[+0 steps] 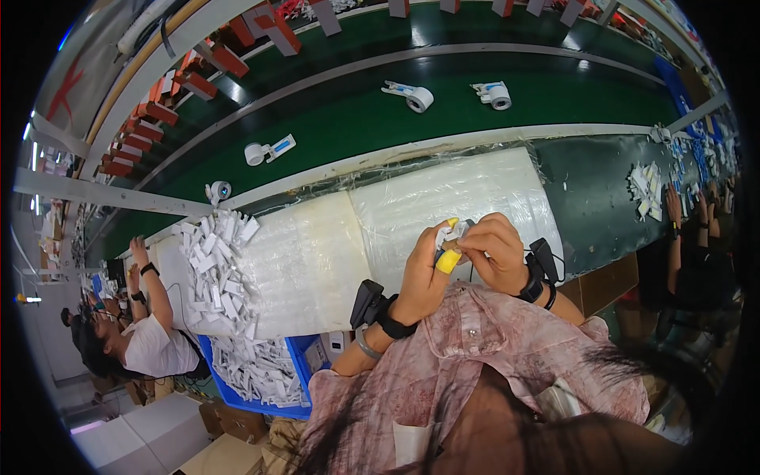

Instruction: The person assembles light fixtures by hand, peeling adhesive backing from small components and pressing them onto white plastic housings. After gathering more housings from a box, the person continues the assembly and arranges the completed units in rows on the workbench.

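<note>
My left hand, with yellow wraps on thumb and a finger, is closed on a small white-and-grey plastic part. The fingers of my right hand pinch at the same part from the right side. Its exact kind is partly hidden by the fingers. Both hands are in front of my chest, over the near edge of a bench covered with a whitish padded sheet. A heap of white plastic pieces lies at the left end of this sheet.
A blue crate full of white pieces stands below the bench's left end. On the green conveyor beyond lie several white round-ended parts. Orange-and-white boxes line its far side. Co-workers sit left and right.
</note>
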{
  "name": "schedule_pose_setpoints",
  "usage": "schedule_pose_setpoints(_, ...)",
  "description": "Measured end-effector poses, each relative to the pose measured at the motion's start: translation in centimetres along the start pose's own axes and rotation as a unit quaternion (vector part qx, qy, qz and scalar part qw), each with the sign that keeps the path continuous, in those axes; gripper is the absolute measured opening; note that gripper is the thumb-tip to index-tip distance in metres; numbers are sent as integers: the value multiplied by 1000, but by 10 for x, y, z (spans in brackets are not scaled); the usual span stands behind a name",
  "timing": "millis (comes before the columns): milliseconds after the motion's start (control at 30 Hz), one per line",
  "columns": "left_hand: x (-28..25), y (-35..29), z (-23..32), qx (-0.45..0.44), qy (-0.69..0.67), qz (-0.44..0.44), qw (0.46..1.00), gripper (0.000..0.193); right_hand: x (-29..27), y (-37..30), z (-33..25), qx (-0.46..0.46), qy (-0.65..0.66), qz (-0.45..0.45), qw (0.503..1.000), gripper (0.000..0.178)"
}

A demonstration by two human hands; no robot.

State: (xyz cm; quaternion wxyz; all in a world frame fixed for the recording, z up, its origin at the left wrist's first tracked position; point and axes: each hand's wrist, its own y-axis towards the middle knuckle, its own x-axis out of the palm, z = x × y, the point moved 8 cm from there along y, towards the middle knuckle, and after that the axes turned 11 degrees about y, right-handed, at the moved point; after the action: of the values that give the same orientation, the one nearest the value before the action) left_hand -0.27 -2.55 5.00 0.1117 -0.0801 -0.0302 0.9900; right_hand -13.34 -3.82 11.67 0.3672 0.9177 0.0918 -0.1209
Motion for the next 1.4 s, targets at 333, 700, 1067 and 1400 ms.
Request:
schedule_pose_setpoints(333, -6, 5, 7, 32, 26, 25, 999, 19, 6, 0, -2, -6, -1, -24, 1000, 26)
schedule_pose_setpoints(700, -69, 67, -90, -105, -128, 49, 985, 30, 24, -14, 52, 140, -73, -99, 982, 27)
schedule_pose_setpoints(1067, -260, 193, -187, -129, -88, 321, 934, 32, 52, 48, 208, 172, 12, -114, 979, 18)
schedule_pose_setpoints(1400, -168, 133, -204, -7, 177, 272, 946, 35, 138, 178, 384, 103, -229, -88, 964, 28)
